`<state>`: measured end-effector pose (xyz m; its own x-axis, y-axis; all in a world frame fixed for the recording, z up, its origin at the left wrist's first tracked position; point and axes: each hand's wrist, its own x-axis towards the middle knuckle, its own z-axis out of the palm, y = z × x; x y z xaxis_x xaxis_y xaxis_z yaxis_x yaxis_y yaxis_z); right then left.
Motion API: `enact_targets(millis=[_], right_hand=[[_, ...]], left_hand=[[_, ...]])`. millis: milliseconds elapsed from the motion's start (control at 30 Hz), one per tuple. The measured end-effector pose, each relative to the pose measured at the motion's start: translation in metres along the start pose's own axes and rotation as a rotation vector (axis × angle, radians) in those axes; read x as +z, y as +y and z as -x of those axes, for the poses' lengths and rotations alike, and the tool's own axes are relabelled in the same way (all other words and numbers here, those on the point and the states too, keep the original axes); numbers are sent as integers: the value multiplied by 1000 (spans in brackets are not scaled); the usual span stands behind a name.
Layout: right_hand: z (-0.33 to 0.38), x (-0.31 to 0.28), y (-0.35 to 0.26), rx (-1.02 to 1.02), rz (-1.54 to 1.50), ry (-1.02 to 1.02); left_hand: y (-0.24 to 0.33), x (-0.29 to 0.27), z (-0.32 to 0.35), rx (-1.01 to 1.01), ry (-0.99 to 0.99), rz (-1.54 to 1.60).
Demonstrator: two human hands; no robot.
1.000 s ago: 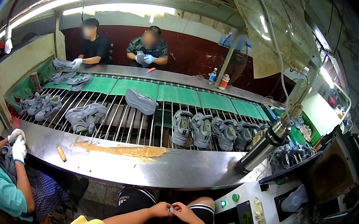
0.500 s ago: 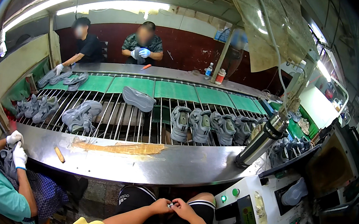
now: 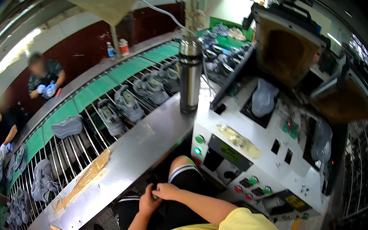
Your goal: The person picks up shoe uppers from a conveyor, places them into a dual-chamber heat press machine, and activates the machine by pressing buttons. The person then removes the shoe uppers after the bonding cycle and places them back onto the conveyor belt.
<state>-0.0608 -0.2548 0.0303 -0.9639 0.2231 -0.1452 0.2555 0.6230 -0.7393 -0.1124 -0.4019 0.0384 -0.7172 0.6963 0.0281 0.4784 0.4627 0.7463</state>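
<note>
Above my lap, my left hand (image 3: 147,201) and my right hand (image 3: 168,191) are closed together, fingertips meeting around something small. It is mostly hidden by the fingers, so I cannot make out its kind. My black shorts (image 3: 171,208) with white stripes lie beneath the hands. The bare steel ledge (image 3: 131,159) is nearest to them, ahead and to the left. Neither hand touches the ledge or the white machine (image 3: 210,126) on the right.
Grey shoes (image 3: 112,117) stand on a roller conveyor (image 3: 81,149) beyond the ledge. A steel flask (image 3: 190,81) stands at the ledge's right end. The machine has raised lids (image 3: 279,46) and a grey shoe-shaped piece (image 3: 264,98). Two co-workers sit across, at far left.
My view has swung right, bringing more of the machine and its raised lids into sight. The co-worker near at left has left the picture. My hands stay together over my lap.
</note>
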Motion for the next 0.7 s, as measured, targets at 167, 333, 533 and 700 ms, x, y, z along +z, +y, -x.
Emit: enact_targets(millis=[167,333,533,700], right_hand=[[24,-72,2,155,-217,393],[43,-131,129,579,-134,758],[34,-145,295,643,507,879],[38,-150,321,1034,622,604]], left_hand=[[-6,-19,6,78,112,136],[-22,-56,-10,53,333,188],[-64,-115,-47,-195,550,142],[-113,-121,-52,-311,627,286]])
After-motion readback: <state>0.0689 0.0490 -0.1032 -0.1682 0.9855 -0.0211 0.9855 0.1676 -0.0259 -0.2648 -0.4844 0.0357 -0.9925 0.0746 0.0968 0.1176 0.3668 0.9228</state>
